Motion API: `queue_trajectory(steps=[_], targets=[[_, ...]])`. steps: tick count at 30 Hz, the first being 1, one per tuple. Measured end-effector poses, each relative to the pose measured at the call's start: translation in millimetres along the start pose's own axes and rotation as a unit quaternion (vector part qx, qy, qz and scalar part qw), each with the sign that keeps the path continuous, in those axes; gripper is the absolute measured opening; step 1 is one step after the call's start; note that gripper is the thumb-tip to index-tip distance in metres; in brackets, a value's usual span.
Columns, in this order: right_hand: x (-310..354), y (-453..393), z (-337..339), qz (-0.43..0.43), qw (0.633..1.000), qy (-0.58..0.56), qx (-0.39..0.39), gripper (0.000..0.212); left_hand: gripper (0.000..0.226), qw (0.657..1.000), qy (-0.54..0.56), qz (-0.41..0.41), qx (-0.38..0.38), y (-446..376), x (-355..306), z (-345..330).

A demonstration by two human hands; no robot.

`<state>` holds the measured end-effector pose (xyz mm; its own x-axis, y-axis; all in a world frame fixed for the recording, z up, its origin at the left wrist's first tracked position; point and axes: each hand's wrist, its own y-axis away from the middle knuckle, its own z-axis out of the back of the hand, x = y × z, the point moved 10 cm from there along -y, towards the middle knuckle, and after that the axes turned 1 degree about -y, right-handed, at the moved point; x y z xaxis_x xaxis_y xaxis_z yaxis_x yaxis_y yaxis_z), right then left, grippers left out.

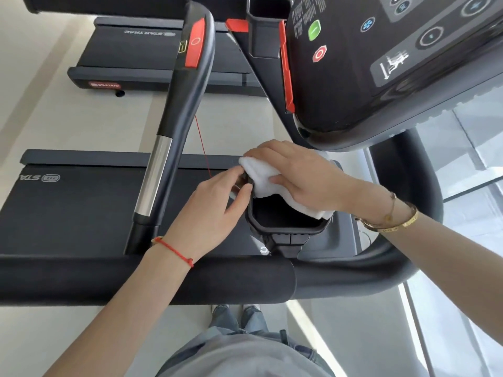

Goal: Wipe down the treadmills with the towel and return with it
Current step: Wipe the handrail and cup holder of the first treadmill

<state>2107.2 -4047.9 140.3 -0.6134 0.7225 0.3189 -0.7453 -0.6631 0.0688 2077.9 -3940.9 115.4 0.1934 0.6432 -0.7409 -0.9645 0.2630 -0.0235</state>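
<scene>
A white towel (263, 177) lies bunched over the far rim of a black cup holder (285, 221) on the near treadmill (81, 208). My right hand (304, 175) presses flat on the towel, fingers spread over it. My left hand (215, 210) grips the holder's left rim, thumb and fingertips curled on its edge. The treadmill's console (381, 63) with green and red buttons sits above the hands. Part of the towel hangs down inside the holder.
A curved handrail (174, 118) with a red stop pad and a thin red cord rises left of the hands. A padded front bar (136, 278) crosses below my arms. A second treadmill (152, 58) stands beyond. A glass wall lies at right.
</scene>
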Motion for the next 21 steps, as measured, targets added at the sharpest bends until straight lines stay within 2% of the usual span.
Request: queue_trajectory(steps=[4, 6, 9, 13, 18, 21], targets=[[-18, 37, 6, -0.049, 0.997, -0.052, -0.038, 0.057, 0.043, 1.0, 0.003, -0.002, 0.007, 0, -1, 0], [-19, 42, 6, -0.058, 0.997, -0.042, -0.041, 0.057, 0.042, 1.0, 0.005, -0.004, 0.005, 0, -1, 0], [-7, 19, 2, -0.03, 0.999, 0.006, -0.027, 0.056, 0.04, 1.0, 0.0, -0.005, -0.001, 0, 0, 0], [2, 0, 1, -0.014, 1.0, 0.018, -0.02, 0.05, 0.032, 1.0, -0.001, -0.009, -0.004, -1, 1, 0], [-12, 33, 5, -0.088, 0.993, -0.002, -0.08, 0.056, 0.041, 1.0, 0.0, -0.011, 0.008, -1, -1, -1], [-18, 58, 2, -0.169, 0.976, -0.072, -0.116, 0.064, 0.041, 1.0, 0.0, -0.012, 0.009, -1, -2, -1]])
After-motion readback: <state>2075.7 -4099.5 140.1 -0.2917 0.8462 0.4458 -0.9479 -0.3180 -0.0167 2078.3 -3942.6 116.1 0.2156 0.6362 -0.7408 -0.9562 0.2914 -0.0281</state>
